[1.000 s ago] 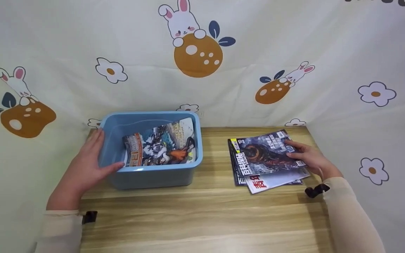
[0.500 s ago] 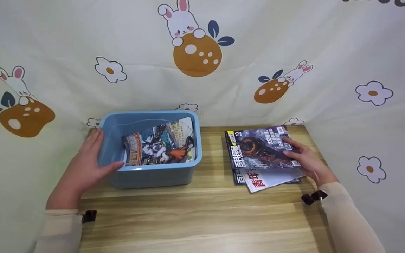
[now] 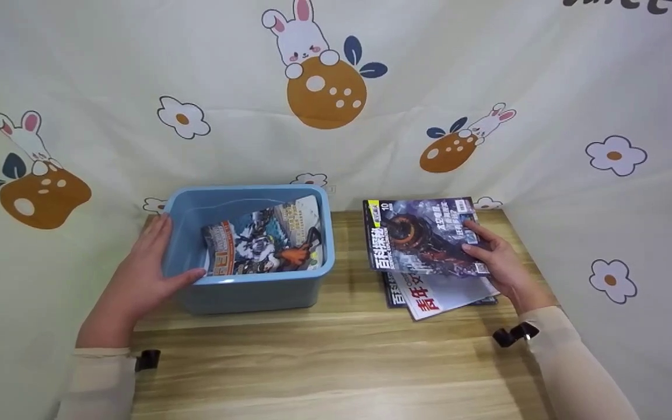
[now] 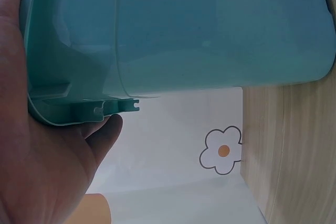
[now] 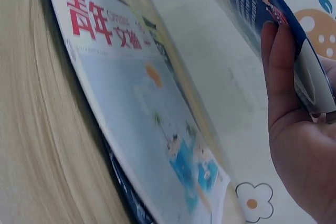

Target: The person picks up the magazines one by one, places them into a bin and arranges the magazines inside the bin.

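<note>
My left hand (image 3: 140, 274) grips the left side of a blue plastic bin (image 3: 254, 297), its thumb on the front rim; in the left wrist view the fingers curl round the rim. Inside the bin lies a colourful magazine (image 3: 263, 242). On the right, my right hand (image 3: 502, 265) pinches a dark magazine (image 3: 423, 236) by its right edge. That magazine is raised above a white magazine (image 5: 142, 108) with red characters, as the right wrist view shows. Beneath the white one lies another dark magazine (image 3: 395, 291), mostly hidden.
Everything stands on a wood-grain table (image 3: 324, 361). A pale curtain (image 3: 231, 151) with rabbit and flower prints hangs behind and along both sides. The bin stands to the left of the magazine pile.
My right hand has lifted the dark magazine off the pile and moved it a little left and away from me, uncovering more of the white magazine. The left hand and bin have stayed put.
</note>
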A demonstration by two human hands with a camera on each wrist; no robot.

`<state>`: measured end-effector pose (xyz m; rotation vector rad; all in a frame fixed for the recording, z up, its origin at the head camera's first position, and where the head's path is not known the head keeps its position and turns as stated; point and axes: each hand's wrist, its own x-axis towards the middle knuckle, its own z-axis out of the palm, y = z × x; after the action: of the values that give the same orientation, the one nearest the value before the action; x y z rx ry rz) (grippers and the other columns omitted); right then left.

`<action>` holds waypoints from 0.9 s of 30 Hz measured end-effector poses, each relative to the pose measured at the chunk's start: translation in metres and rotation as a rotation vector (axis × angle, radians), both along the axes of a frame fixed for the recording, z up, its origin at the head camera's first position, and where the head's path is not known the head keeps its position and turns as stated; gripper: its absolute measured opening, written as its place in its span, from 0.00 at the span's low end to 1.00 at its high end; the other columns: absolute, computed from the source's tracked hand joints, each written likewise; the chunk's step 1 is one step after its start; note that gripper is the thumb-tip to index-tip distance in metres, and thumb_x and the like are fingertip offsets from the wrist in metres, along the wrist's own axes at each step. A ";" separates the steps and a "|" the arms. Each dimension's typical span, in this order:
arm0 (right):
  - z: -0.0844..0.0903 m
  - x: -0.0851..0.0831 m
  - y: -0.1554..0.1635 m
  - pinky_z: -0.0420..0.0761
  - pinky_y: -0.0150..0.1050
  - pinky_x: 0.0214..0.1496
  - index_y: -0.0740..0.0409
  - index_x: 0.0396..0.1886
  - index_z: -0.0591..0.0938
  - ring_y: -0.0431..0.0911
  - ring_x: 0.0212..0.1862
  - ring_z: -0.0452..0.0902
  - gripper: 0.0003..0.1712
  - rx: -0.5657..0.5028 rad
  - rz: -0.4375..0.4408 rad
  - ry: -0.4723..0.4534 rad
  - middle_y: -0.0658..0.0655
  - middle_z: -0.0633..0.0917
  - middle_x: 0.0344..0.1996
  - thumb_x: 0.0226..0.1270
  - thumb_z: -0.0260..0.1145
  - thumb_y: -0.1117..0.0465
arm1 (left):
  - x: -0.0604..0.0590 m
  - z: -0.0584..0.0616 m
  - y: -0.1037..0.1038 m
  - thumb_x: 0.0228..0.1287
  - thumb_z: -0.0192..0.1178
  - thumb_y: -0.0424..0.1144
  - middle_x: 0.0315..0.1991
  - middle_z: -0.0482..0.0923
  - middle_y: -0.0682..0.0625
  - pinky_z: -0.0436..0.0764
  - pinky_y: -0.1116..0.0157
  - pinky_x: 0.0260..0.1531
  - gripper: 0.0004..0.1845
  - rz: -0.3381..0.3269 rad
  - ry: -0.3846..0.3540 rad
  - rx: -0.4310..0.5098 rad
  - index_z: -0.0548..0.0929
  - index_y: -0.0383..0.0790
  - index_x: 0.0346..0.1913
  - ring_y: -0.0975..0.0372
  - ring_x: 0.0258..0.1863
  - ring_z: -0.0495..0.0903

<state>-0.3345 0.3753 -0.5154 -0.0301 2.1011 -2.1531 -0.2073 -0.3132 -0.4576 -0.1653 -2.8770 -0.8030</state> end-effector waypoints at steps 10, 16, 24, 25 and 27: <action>0.030 0.012 -0.029 0.91 0.36 0.54 0.48 0.88 0.68 0.43 0.58 0.85 0.41 -0.079 0.009 0.011 0.60 0.65 0.79 0.81 0.67 0.71 | -0.002 -0.003 0.000 0.66 0.68 0.75 0.91 0.39 0.37 0.60 0.21 0.71 0.69 0.012 0.008 0.011 0.44 0.37 0.91 0.35 0.89 0.42; 0.040 0.029 -0.056 0.91 0.40 0.57 0.49 0.89 0.67 0.47 0.60 0.85 0.42 -0.058 0.034 0.014 0.63 0.62 0.82 0.81 0.69 0.69 | 0.009 -0.014 -0.001 0.65 0.69 0.75 0.91 0.41 0.36 0.61 0.21 0.70 0.69 0.019 -0.006 0.008 0.46 0.36 0.91 0.33 0.88 0.44; 0.061 0.034 -0.093 0.92 0.40 0.55 0.50 0.88 0.68 0.49 0.57 0.86 0.42 -0.070 0.029 0.015 0.64 0.63 0.80 0.80 0.71 0.69 | 0.006 -0.006 -0.001 0.65 0.69 0.75 0.91 0.41 0.35 0.62 0.20 0.69 0.69 0.021 0.002 0.009 0.46 0.37 0.91 0.31 0.87 0.45; 0.064 0.033 -0.097 0.92 0.40 0.54 0.51 0.88 0.68 0.49 0.57 0.86 0.42 -0.073 0.028 0.017 0.64 0.64 0.80 0.80 0.70 0.69 | 0.005 -0.005 -0.001 0.65 0.69 0.75 0.91 0.41 0.35 0.62 0.20 0.69 0.69 0.020 0.002 0.009 0.46 0.37 0.91 0.31 0.87 0.45; 0.068 0.032 -0.106 0.92 0.40 0.54 0.52 0.88 0.68 0.49 0.56 0.87 0.42 -0.082 0.030 0.021 0.64 0.65 0.79 0.80 0.70 0.70 | 0.002 -0.001 -0.001 0.65 0.69 0.75 0.91 0.41 0.35 0.62 0.20 0.69 0.69 0.022 0.003 0.006 0.46 0.37 0.91 0.32 0.87 0.45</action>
<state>-0.3025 0.2694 -0.4471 -0.0930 2.0091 -2.2295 -0.2050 -0.3146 -0.4590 -0.1340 -2.8677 -0.8066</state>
